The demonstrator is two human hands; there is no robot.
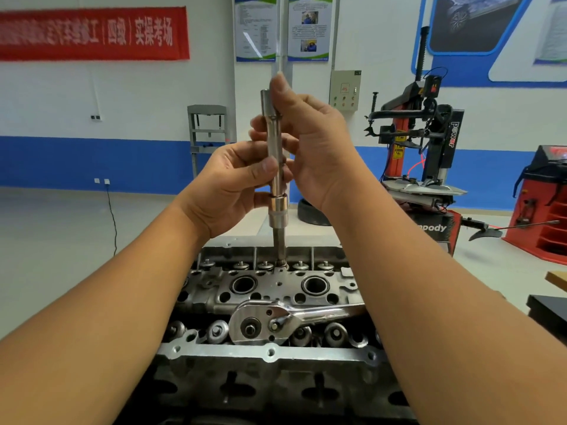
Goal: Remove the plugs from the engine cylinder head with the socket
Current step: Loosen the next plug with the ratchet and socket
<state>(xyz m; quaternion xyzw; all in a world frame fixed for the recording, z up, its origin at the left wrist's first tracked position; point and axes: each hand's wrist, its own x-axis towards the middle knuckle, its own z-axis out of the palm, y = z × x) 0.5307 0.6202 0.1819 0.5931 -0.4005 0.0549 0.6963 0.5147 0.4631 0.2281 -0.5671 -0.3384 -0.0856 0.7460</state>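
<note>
Both hands hold a long shiny extension bar (273,142) straight up in the middle of the view. The left hand (233,182) wraps its fingers and thumb around the lower part of the bar. The right hand (310,142) pinches the top part, with one finger up by the top end.

At the bottom of the bar sits the socket (278,211), fat and silvery. A thin dark plug (279,243) sticks down out of the socket. Its tip is right at the engine cylinder head (270,352), near the far row of valve springs, at about 12 o'clock on the head. I cannot tell if the tip touches the metal.

A ratchet wrench (276,322) lies flat on the head, near its middle, with its handle going off toward 3 o'clock. At 3 o'clock in the room stands a red and black tire machine (429,142). A red banner (92,33) hangs on the wall at 10 o'clock.
</note>
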